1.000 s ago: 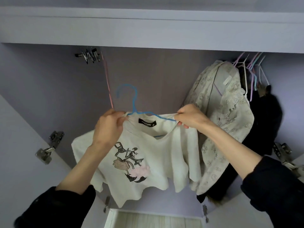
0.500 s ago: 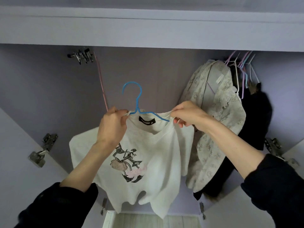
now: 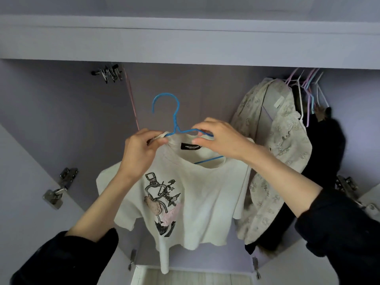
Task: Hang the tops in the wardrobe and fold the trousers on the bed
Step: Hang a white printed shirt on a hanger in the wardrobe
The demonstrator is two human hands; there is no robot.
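Lilac back wall (image 3: 61, 124), door hinge (image 3: 59, 188)

1. The wardrobe (image 3: 61, 112) has pale lilac walls and stands with its doors open.
2. At its upper right, a patterned cream top (image 3: 283, 145) and a dark garment (image 3: 327, 153) hang on thin pastel hangers (image 3: 308, 93).
3. Metal clips (image 3: 108, 73) hang at the upper left.

Colours in the lilac-walled wardrobe (image 3: 51, 120)

White cotton T-shirt (image 3: 205, 192) with black-and-pink cartoon print on a blue wire hanger (image 3: 174, 116); cream floral-patterned top (image 3: 287, 145); black garment (image 3: 327, 153); pastel hangers (image 3: 308, 87).
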